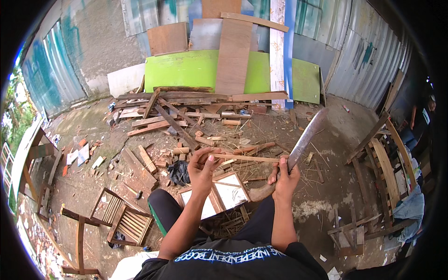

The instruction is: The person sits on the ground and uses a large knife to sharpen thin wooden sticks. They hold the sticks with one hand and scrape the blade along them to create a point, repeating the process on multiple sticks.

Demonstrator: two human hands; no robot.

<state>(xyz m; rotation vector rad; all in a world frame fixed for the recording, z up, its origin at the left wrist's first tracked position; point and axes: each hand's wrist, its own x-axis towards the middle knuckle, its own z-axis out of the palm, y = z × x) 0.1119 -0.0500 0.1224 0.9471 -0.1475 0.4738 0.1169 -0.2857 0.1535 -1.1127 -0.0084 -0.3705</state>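
Between my two hands runs a thin, light wooden strip, held nearly level. Its left end lies at the thumb and curled fingers of my left hand. My right hand is closed round a machete, and the strip's right end meets its thumb and fingers. The wide grey blade points up and away to the right. Its curved wooden handle sticks out below the hand. Under the strip, between my knees, is a wood-framed piece with white panels.
Ahead lies a pile of planks and offcuts before leaning boards. A black plastic bag and a hammer are on the littered ground. Slatted wooden pieces lie left. Wooden frames stand right, with a person beyond.
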